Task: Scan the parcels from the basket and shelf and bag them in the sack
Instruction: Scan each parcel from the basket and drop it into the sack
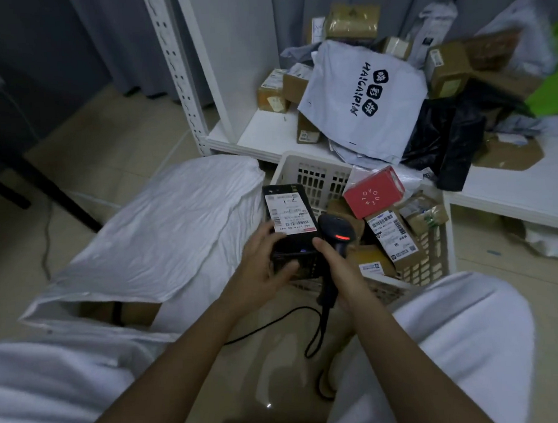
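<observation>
My left hand (pixel 263 260) grips a black parcel (pixel 289 243) with a white shipping label facing up, held above the near-left corner of the white basket (pixel 304 168). My right hand (pixel 336 260) holds a black handheld scanner (pixel 335 232) by its handle; its head shows a red light and sits right beside the parcel's label. The white sack (pixel 162 236) lies on the floor to the left, its mouth open toward me with brown boxes inside. The basket holds a red box (pixel 373 191) and several labelled cardboard parcels (pixel 393 237).
The low white shelf (pixel 260 134) behind the basket carries a pile of parcels: a grey mailer (pixel 362 100), a black bag (pixel 445 144), several brown boxes. The scanner's cable (pixel 277 321) loops on the tiled floor between my knees. A dark table leg (pixel 43 188) stands left.
</observation>
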